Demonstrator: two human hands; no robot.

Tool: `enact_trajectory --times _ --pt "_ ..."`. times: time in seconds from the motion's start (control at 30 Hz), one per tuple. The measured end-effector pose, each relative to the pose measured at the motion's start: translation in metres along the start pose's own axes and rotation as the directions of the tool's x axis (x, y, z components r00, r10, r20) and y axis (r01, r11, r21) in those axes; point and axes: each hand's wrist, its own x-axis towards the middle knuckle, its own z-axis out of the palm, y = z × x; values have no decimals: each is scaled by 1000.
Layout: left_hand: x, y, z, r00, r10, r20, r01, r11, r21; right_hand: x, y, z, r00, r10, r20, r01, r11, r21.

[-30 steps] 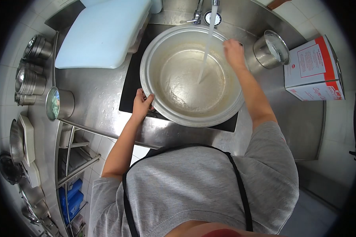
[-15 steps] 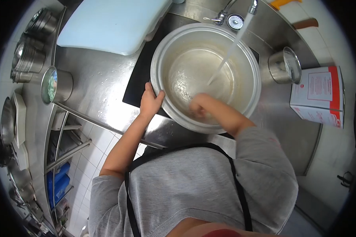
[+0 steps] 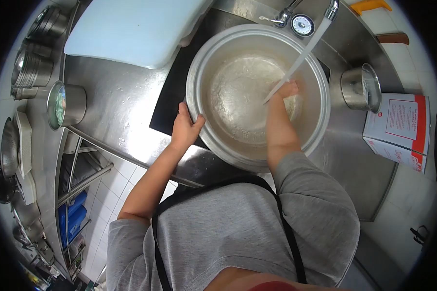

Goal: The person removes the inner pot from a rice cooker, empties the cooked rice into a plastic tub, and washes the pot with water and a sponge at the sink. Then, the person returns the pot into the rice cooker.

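A large, round metal pot (image 3: 196,65) sits over the sink, with shallow water in its bottom. My left hand (image 3: 185,128) grips the pot's left rim, thumb towards the rim and fingers along the outside. Deep inside the pot, my right hand (image 3: 288,89) is by the far right part of the inner wall. Its fingers are partly hidden and blurred, so I cannot see whether they hold anything. A stream of water (image 3: 303,56) runs from the faucet (image 3: 331,10) into the pot, passing close by my right hand.
A pale blue board (image 3: 126,31) lies at the back left of the steel counter (image 3: 111,102). A steel container with green contents (image 3: 73,104) stands at the left edge. To the right are another steel container (image 3: 354,87) and a white-and-red box (image 3: 398,121). A round dial (image 3: 302,25) is behind the pot.
My right hand has moved from the near side of the pot's inside to the far right. My left hand keeps its grip on the rim. The view has shifted slightly.
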Motion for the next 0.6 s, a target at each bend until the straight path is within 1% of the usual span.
enact_trajectory --times 0.03,0.07,0.1,0.13,0.17,0.2,0.23,0.3,0.33,0.4,0.47,0.5,0.53,0.57,0.6 --pt "0 3 -1 999 38 -30 -38 999 2 -7 -12 -7 990 -97 102 112 981 -159" --pt "-1 5 -2 998 53 -30 -53 998 27 -12 -25 8 952 -252 171 286 933 -218" --pt "0 3 0 998 61 -24 -61 998 28 -17 -39 23 883 -405 237 459 849 -262" --pt "3 -3 2 995 94 -44 -92 995 28 -22 -51 37 789 -540 293 611 738 -287" --pt "2 -7 4 991 118 -60 -117 993 31 -34 -47 91 732 -678 67 669 734 120" --pt "1 -1 1 996 84 -36 -83 996 41 -55 -64 81 602 -771 209 754 634 170" --pt "0 -1 2 996 86 -32 -84 996 40 -76 -81 68 444 -829 341 804 536 257" --pt "1 0 1 998 59 -23 -59 998 1 -132 -94 22 363 -836 411 732 529 430" --pt "0 1 0 998 58 -25 -58 998 -2 -134 -89 21 361 -837 411 734 527 429" --pt "-1 3 -2 999 52 -8 -52 999 -13 -135 -78 21 228 -925 304 766 363 531" --pt "0 2 -1 998 63 -23 -63 998 -10 -90 -70 23 544 -779 311 615 622 484" --pt "-1 2 -1 996 80 -33 -81 997 -2 -54 -52 40 578 -785 221 724 619 306" --pt "0 1 -1 996 81 -34 -81 997 -5 -10 -32 73 625 -724 293 759 651 -11" --pt "-1 0 -1 998 58 -20 -58 998 5 3 -22 47 626 -722 295 759 652 -13" --pt "0 0 -1 999 38 -8 -38 999 12 12 -20 1 629 -646 432 739 669 -76"
